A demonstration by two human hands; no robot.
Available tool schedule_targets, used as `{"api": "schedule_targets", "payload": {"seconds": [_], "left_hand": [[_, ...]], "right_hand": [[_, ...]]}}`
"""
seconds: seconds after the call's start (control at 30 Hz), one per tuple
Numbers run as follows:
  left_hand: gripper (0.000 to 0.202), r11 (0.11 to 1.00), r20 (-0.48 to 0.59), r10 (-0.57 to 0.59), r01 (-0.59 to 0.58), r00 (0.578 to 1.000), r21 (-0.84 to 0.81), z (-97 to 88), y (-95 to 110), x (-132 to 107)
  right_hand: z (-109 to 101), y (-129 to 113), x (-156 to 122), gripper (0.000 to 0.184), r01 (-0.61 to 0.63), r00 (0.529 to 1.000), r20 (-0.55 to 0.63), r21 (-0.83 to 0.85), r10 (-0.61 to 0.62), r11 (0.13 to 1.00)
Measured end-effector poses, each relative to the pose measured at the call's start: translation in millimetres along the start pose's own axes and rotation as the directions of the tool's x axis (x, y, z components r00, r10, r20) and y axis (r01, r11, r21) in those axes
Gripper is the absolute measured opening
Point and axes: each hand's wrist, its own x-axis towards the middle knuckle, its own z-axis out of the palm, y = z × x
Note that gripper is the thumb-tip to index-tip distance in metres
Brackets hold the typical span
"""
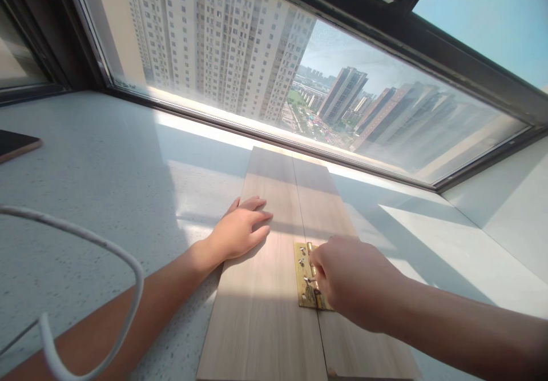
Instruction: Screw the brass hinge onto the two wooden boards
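Observation:
Two pale wooden boards lie side by side, the left board (261, 335) and the right board (363, 349), with a thin seam between them. A brass hinge (302, 301) spans that seam, and several screws stand in its left leaf. My left hand (240, 229) rests open on the left board's outer edge, fingers spread across the wood. Over the hinge's right leaf, my right hand (355, 281) is closed. A thin metal tip (311, 280) shows between its fingers and a screw on the left leaf; the rest of what it grips is hidden.
The boards lie on a speckled white sill (115, 198) below a dark-framed window (274, 124). A white cable (139, 289) loops across the lower left, in front of my left forearm. A dark flat object (17, 144) sits at the far left edge.

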Motion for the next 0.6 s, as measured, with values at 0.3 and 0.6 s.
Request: {"api": "schedule_targets", "payload": {"seconds": [0.3,0.6], "left_hand": [[0.037,1.000,-0.021,0.006,-0.006,1.000,-0.004,2.3,-2,0],[0.037,1.000,-0.010,0.000,0.000,1.000,0.007,0.1,0,0]], "right_hand": [[23,18,-14,0.015,0.490,0.823,-0.060,-0.430,-0.565,0.759],[17,-3,-10,0.015,0.518,0.849,0.092,-0.337,-0.520,0.786]]}}
